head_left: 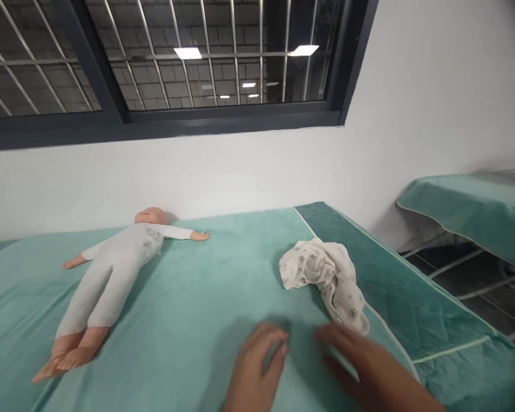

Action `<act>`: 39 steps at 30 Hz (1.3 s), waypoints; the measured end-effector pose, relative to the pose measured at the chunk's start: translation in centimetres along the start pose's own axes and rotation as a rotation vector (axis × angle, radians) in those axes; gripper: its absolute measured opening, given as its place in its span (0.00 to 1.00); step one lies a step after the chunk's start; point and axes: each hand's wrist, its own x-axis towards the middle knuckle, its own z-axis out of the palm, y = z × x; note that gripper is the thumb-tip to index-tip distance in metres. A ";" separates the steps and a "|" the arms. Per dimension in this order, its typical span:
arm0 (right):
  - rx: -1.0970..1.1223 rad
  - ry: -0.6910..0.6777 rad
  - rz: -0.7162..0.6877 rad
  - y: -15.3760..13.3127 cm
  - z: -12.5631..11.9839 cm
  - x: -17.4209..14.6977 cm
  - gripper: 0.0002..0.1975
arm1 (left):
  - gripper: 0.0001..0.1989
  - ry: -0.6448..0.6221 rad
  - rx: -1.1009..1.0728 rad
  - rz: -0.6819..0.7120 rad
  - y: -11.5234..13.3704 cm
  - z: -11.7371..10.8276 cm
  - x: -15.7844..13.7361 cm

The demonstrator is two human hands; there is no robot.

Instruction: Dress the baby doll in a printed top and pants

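Observation:
My left hand (260,363) hovers low over the green bed cover with its fingers curved and the thumb a little apart; nothing shows in it. To its right is my right hand (363,363), blurred by motion, thumb and fingers apart and no object visible between them. A crumpled white patterned cloth (326,274) lies just beyond my right hand, whose fingers come close to its lower end; whether they touch is unclear. Farther off at the left, a baby doll (115,260) in a white long-sleeved suit lies on its back with its arms spread.
The green cover (223,286) has a darker quilted border (438,303) along the right edge. Behind the bed stands a white wall (240,177) with a dark-framed barred window (223,120). Another green-covered bed (489,206) is at the right, past a floor gap.

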 end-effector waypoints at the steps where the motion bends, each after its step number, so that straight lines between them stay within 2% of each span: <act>1: -0.033 0.052 0.036 0.2 -0.8 1.8 0.17 | 0.13 0.035 0.025 0.085 -0.3 1.0 2.9; 3: -0.209 0.296 0.150 1.0 -1.8 5.1 0.23 | 0.23 0.092 0.114 0.231 -0.8 2.7 8.1; 5: -0.299 0.440 0.193 2.0 -1.9 7.5 0.27 | 0.29 0.116 0.201 0.290 -0.9 3.8 11.9; 7: -0.346 0.466 0.187 3.0 -1.5 9.0 0.25 | 0.29 0.114 0.306 0.316 -1.0 4.3 14.3; 10: -0.408 0.426 0.190 3.8 -1.0 10.4 0.17 | 0.19 0.124 0.373 0.376 -1.0 4.4 15.9; 12: -0.397 0.399 0.183 4.0 -1.4 11.2 0.10 | 0.13 0.140 0.310 0.403 -1.0 4.4 16.2; 14: -0.311 0.412 0.150 3.8 -2.2 12.0 0.06 | 0.09 0.164 0.142 0.377 -1.1 4.2 16.3; 17: -0.129 0.531 0.056 2.8 -3.1 12.7 0.06 | 0.03 0.266 -0.237 0.185 -1.2 3.5 16.4; 20: -0.083 0.691 -0.094 0.9 -2.3 12.2 0.07 | 0.06 0.406 -0.694 0.009 -1.3 2.5 16.4; 22: -0.111 0.624 -0.224 -0.5 -1.0 11.7 0.09 | 0.07 0.437 -0.975 -0.025 -1.3 1.9 16.4; 24: -0.136 0.443 -0.297 -1.6 0.3 11.5 0.13 | 0.07 0.408 -1.149 -0.031 -1.3 1.4 16.4; 26: -0.171 0.341 -0.253 -2.2 1.0 11.8 0.15 | 0.07 0.367 -1.230 -0.032 -1.3 1.1 16.5; 30: -0.254 0.331 -0.107 -1.9 0.2 13.7 0.16 | 0.06 0.299 -1.308 -0.092 -1.2 0.6 16.4; 34: -0.381 0.286 -0.023 -0.9 -1.7 15.5 0.20 | 0.21 0.051 -1.343 -0.224 -1.0 -0.9 15.9; 36: -0.410 0.284 0.008 -1.0 -2.4 16.0 0.20 | 0.24 -0.036 -1.317 -0.278 -1.0 -2.0 15.6; 39: -0.317 0.396 -0.048 -2.9 -2.4 15.9 0.19 | 0.23 0.014 -1.267 -0.307 -1.3 -3.7 15.2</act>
